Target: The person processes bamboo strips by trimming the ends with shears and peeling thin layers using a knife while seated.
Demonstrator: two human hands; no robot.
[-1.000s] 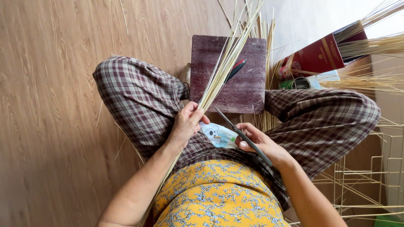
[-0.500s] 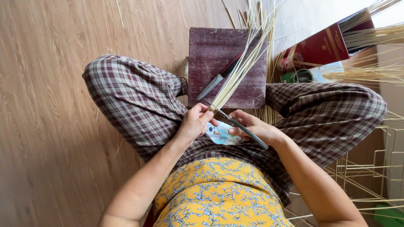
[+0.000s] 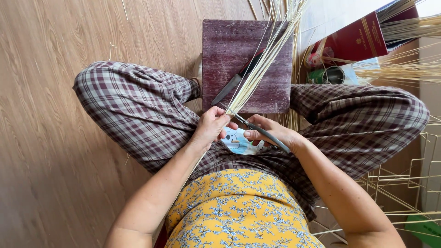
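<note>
1. The left hand (image 3: 210, 126) is closed around the near end of a bundle of thin pale sticks (image 3: 262, 69), fingers curled tight about them just above the lap.
2. From that grip the bundle's long axis runs toward 1 o'clock, crossing the dark wooden block (image 3: 220, 50) and fanning out past the top edge of the frame, so its far tips are cut off.
3. The right hand (image 3: 271, 133) lies just beside the left, at its 3 o'clock, fingers pressed around the handle of a slim dark knife (image 3: 257, 130). The blade points toward 10 o'clock and meets the sticks where the left hand grips them; the left hand is the nearer one to the bundle.
4. A second knife (image 3: 232, 85) lies loose on the block, parallel to the sticks at their 9 o'clock side, well apart from both hands.
5. A small blue-and-white cloth (image 3: 239, 143) sits under the hands, largely covered by them.
6. Hidden: the exact contact point of blade and sticks, masked by the left fingers. Whether the edge is cutting in or resting cannot be told.
7. At 2 o'clock, a red box (image 3: 356, 41) and a tin (image 3: 333, 75) are partly screened by more sticks.
</note>
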